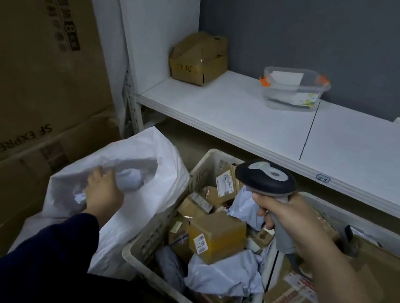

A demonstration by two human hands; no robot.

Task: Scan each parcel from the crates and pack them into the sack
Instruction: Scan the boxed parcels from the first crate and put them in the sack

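Head view: we look down at two crates standing on the floor below a white shelf [228, 108]. Our left hand [103, 193], coming out of a dark sleeve [42, 251], reaches into the open mouth of the white sack [123, 231]. The sack stands left of centre in the lower half of the frame, touching the latticed crate [153, 226]. The fingertips lie against a white soft parcel [130, 179] inside the sack. That part is blurred, so we cannot tell whether the fingers close on it or only touch it.

Our right hand [295, 227], at the lower right, has its fingers curled round the grey handle of the scanner [266, 179]. The scanner's dark head hangs above the far right corner of the latticed crate. That crate holds a jumble of parcels: a box wrapped in yellowish tape [216, 234] near the middle, smaller cardboard boxes behind it, and pale soft mailers [225, 273] toward the near side. The second crate [368, 223], just beside it at the right edge, holds larger cardboard parcels [295, 301], partly hidden by our forearm.

On the shelf, in the upper middle of the frame, sits a dented cardboard box [199, 57] in the corner. A clear plastic tub with orange clips [293, 90] stands well apart from it to the right. Tall brown cartons [21, 66] fill the left edge.
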